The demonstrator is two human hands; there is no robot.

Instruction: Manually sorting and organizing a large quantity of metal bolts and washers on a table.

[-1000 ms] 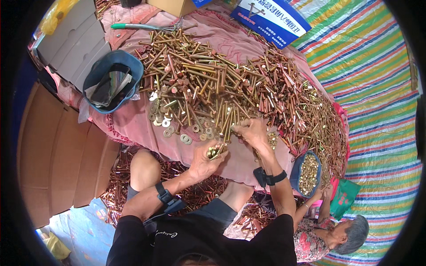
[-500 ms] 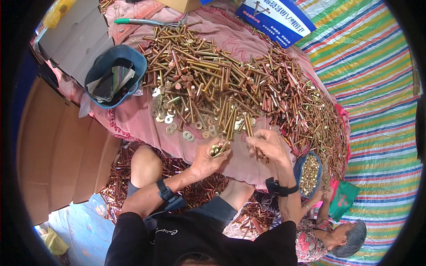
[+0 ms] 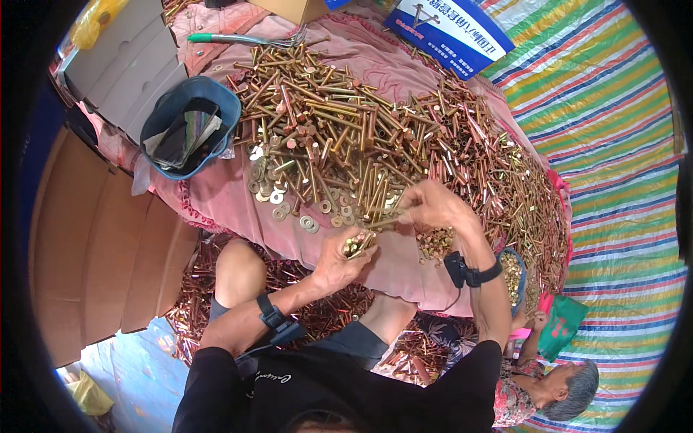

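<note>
My left hand (image 3: 342, 258) is closed around a bundle of brassy hex bolts (image 3: 357, 244), their heads showing above the fingers. Up and to its right, my right hand (image 3: 433, 206) has its fingers pinched at the edge of the bolt heap. A brassy bolt (image 3: 384, 222) reaches from those slightly blurred fingertips toward the left hand's bundle. Below the right hand lies a small pile of nuts (image 3: 436, 244) on the pink cloth (image 3: 393, 267). Flat washers (image 3: 280, 209) are scattered left of the hands, beside the large heap of long bolts (image 3: 325, 108).
A blue tub (image 3: 232, 115) with dark flat items stands at the left. A green-handled metal rake-like tool (image 3: 238, 37) lies behind the heap. At right, another tub (image 3: 521, 281) holds small brassy parts, near a seated person (image 3: 534, 393). More bolts (image 3: 195, 303) lie below the cloth.
My right hand has moved up and left toward the heap and the left hand, uncovering the small nut pile. The left hand stays nearly in place with its bundle.
</note>
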